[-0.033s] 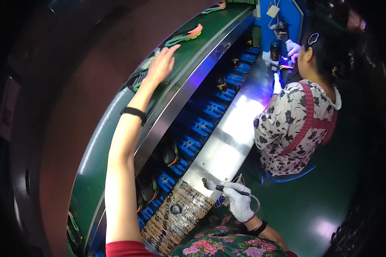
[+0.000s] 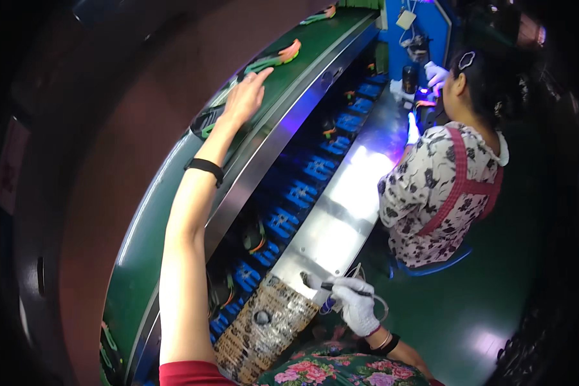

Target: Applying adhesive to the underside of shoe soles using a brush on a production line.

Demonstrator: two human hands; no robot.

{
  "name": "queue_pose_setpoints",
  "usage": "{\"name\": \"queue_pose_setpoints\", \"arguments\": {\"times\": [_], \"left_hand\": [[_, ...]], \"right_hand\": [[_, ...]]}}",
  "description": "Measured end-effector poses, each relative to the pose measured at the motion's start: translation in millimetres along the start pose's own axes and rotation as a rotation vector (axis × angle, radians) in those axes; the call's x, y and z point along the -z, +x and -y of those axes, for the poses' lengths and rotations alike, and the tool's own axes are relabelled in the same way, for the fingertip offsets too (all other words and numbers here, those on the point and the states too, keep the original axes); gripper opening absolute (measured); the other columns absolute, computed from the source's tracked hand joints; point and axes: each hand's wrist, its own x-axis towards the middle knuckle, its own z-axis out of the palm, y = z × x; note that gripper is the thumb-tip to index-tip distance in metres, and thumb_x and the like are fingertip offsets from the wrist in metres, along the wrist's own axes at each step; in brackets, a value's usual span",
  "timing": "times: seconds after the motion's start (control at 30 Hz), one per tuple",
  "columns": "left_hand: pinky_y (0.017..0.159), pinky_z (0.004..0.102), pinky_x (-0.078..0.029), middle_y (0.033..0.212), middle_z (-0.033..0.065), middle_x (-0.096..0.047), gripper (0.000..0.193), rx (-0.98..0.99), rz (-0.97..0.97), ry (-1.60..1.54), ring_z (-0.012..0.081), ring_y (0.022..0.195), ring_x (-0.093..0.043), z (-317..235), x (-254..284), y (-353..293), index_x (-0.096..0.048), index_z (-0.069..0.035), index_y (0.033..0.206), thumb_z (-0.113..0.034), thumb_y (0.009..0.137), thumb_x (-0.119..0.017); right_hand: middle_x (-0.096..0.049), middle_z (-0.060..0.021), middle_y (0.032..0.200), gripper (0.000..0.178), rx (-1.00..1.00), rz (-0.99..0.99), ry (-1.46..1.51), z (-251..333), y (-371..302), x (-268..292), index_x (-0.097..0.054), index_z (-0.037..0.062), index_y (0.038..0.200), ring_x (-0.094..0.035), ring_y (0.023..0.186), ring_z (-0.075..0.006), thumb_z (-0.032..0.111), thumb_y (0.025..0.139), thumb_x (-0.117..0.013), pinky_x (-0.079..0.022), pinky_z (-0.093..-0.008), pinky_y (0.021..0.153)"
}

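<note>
My bare left hand (image 2: pixel 246 100) reaches far across to the green conveyor belt (image 2: pixel 321 42), its fingers stretched out. The index fingertip is right beside a green-and-orange shoe part (image 2: pixel 282 56) lying on the belt; I cannot tell whether they touch. Under and behind the wrist sits a dark piece with green trim (image 2: pixel 207 121). My right hand (image 2: pixel 355 305), in a white glove, is closed round the dark handle of a brush (image 2: pixel 315 282). The brush's bristly head hangs over the metal bench top, and a thin tube curves behind the glove.
A metal bench (image 2: pixel 328 235) runs alongside, its near end covered by a taped, patterned sheet (image 2: pixel 264 328). Between bench and belt a row of blue holders (image 2: pixel 282 222) carries dark shoes (image 2: pixel 254 238). At right a co-worker (image 2: pixel 441 186) sits handling a piece under violet light.
The view has shifted slightly. My left hand stays by the shoe part, and the brush is still in my right hand. The co-worker's piece looks a little lower.
</note>
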Motion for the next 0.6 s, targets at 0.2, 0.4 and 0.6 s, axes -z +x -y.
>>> {"name": "queue_pose_setpoints", "arguments": {"times": [0.2,0.4,0.6], "left_hand": [[0.088,0.0533,-0.056,0.124,0.0187,-0.065,0.063,0.082,-0.074,0.064,0.0425,0.103,-0.068,2,-61,97,-0.041,-0.020,0.156,-0.008,0.096,-0.059],[0.089,0.0547,-0.058,0.147,0.0198,-0.056,0.079,0.319,0.047,0.061,0.0441,0.107,-0.070,20,-135,172,-0.029,-0.015,0.160,-0.005,0.090,-0.062],[0.086,0.0529,-0.058,0.123,0.0209,-0.070,0.071,0.421,0.134,0.181,0.0403,0.103,-0.072,13,-122,183,-0.044,-0.015,0.153,-0.033,0.092,-0.075]], "right_hand": [[-0.076,-0.0161,0.112,0.019,-0.060,-0.029,0.119,27,18,8,-0.074,-0.0065,0.109,-0.072,0.101,-0.0192,-0.007,0.093,-0.066,-0.056,-0.0284,0.093],[-0.074,-0.0120,0.104,0.017,0.097,-0.061,-0.245,59,56,17,-0.075,-0.0014,0.102,-0.072,0.091,-0.0221,-0.007,0.089,-0.066,-0.057,-0.0305,0.083],[-0.076,-0.0069,0.094,0.019,0.105,-0.133,-0.452,77,64,16,-0.078,0.0035,0.104,-0.068,0.086,-0.0190,0.003,0.095,-0.061,-0.055,-0.0325,0.082]]}}
